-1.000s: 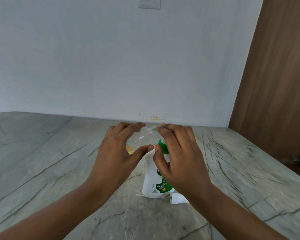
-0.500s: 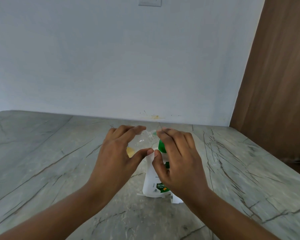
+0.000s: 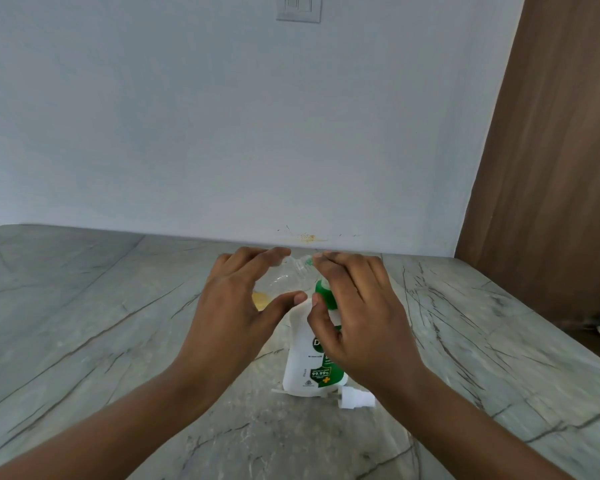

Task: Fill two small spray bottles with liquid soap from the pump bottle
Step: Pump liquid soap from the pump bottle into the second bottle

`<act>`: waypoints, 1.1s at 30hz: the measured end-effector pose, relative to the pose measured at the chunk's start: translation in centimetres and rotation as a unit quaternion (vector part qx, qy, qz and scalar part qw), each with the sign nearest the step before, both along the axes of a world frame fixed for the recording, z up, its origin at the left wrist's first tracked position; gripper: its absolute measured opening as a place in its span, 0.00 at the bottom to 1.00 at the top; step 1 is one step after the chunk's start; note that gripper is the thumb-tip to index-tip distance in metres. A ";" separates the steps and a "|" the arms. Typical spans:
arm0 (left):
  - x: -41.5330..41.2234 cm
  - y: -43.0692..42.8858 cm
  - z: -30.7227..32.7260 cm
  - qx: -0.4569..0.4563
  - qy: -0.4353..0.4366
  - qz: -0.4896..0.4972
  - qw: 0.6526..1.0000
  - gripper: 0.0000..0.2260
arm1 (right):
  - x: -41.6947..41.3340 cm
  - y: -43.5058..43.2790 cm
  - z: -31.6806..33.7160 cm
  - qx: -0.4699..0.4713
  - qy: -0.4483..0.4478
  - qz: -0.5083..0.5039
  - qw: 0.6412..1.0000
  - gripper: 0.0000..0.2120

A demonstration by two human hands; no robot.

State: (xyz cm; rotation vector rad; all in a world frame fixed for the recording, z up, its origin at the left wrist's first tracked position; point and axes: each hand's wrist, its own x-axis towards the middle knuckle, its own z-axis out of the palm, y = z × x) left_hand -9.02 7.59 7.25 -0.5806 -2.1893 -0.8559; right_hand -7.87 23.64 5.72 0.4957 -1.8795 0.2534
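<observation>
Counter | spray bottle inside left hand grip (tilted), beside pump bottle

On my feed both arms are bare from the bottom edge of the frame up to the fingertips. The left forearm and the right forearm are lean and uncovered along the whole visible length, and both wrists are plain skin. The left hand has long, slim fingers, with the knuckles showing as low ridges across its back. The right hand is of the same build, with tendons faintly lined under its back. The left thumbnail and the right thumbnail look trimmed short, I think, though the picture is soft there.
</observation>
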 end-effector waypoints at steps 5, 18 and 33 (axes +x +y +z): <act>0.0 -0.1 0.2 -0.005 0.008 -0.002 1.000 0.22 | 0.2 0.0 0.3 0.010 0.003 -0.014 1.000 0.16; -0.2 0.1 -0.4 -0.019 -0.012 -0.015 1.000 0.23 | -0.3 -0.7 -0.7 0.002 0.018 -0.010 1.000 0.18; -0.6 -0.1 -1.8 -0.035 0.005 -0.015 0.999 0.22 | -0.4 -0.5 -1.7 0.008 0.013 -0.005 1.000 0.24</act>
